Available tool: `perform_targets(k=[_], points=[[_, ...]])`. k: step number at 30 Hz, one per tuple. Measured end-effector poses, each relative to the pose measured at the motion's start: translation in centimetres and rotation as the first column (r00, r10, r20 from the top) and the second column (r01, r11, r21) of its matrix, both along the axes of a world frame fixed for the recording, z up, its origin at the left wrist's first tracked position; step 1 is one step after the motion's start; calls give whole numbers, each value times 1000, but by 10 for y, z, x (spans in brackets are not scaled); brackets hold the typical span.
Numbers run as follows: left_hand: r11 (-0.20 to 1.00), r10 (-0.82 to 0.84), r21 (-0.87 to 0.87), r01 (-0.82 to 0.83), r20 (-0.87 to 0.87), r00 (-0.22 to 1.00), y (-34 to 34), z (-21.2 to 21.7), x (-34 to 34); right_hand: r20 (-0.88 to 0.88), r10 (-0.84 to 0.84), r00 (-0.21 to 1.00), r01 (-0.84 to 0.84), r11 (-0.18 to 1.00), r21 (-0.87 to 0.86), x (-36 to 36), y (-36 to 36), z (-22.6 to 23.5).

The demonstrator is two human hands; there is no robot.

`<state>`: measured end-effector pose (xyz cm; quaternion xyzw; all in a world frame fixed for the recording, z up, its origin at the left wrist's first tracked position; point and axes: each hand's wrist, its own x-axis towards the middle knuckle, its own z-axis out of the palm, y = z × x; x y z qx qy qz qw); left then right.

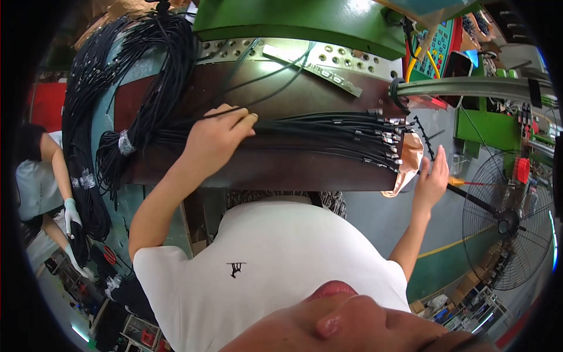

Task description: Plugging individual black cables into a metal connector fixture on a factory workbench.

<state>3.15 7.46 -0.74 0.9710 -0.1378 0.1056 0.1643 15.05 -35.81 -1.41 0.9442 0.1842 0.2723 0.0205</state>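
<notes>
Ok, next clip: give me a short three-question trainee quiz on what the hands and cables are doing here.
1. True or false: the left hand rests on the bundle of black cables laid across the brown worktop.
2. Which is nearest the right hand?
A. the floor fan
B. the copper-coloured sheet by the cable ends
C. the hanging cable coils
3. Fill in: the right hand is ____, fingers spread, gripping nothing.

Key: 1 true; 2 B; 3 open
</notes>
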Motion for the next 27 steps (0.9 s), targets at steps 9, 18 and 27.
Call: perform_targets(k=[9, 18, 27], points=[[849, 129, -491, -196, -167, 977, 2, 32, 20, -163, 525, 835, -436, 813, 387, -58, 84, -29], [736, -525, -656, -168, -709, 470, -137, 22, 128, -297, 527, 797, -345, 799, 492, -60, 87, -21], [140, -443, -826, -546, -546, 711, -145, 25, 49, -163, 771, 616, 349, -82, 933, -15, 116, 12]])
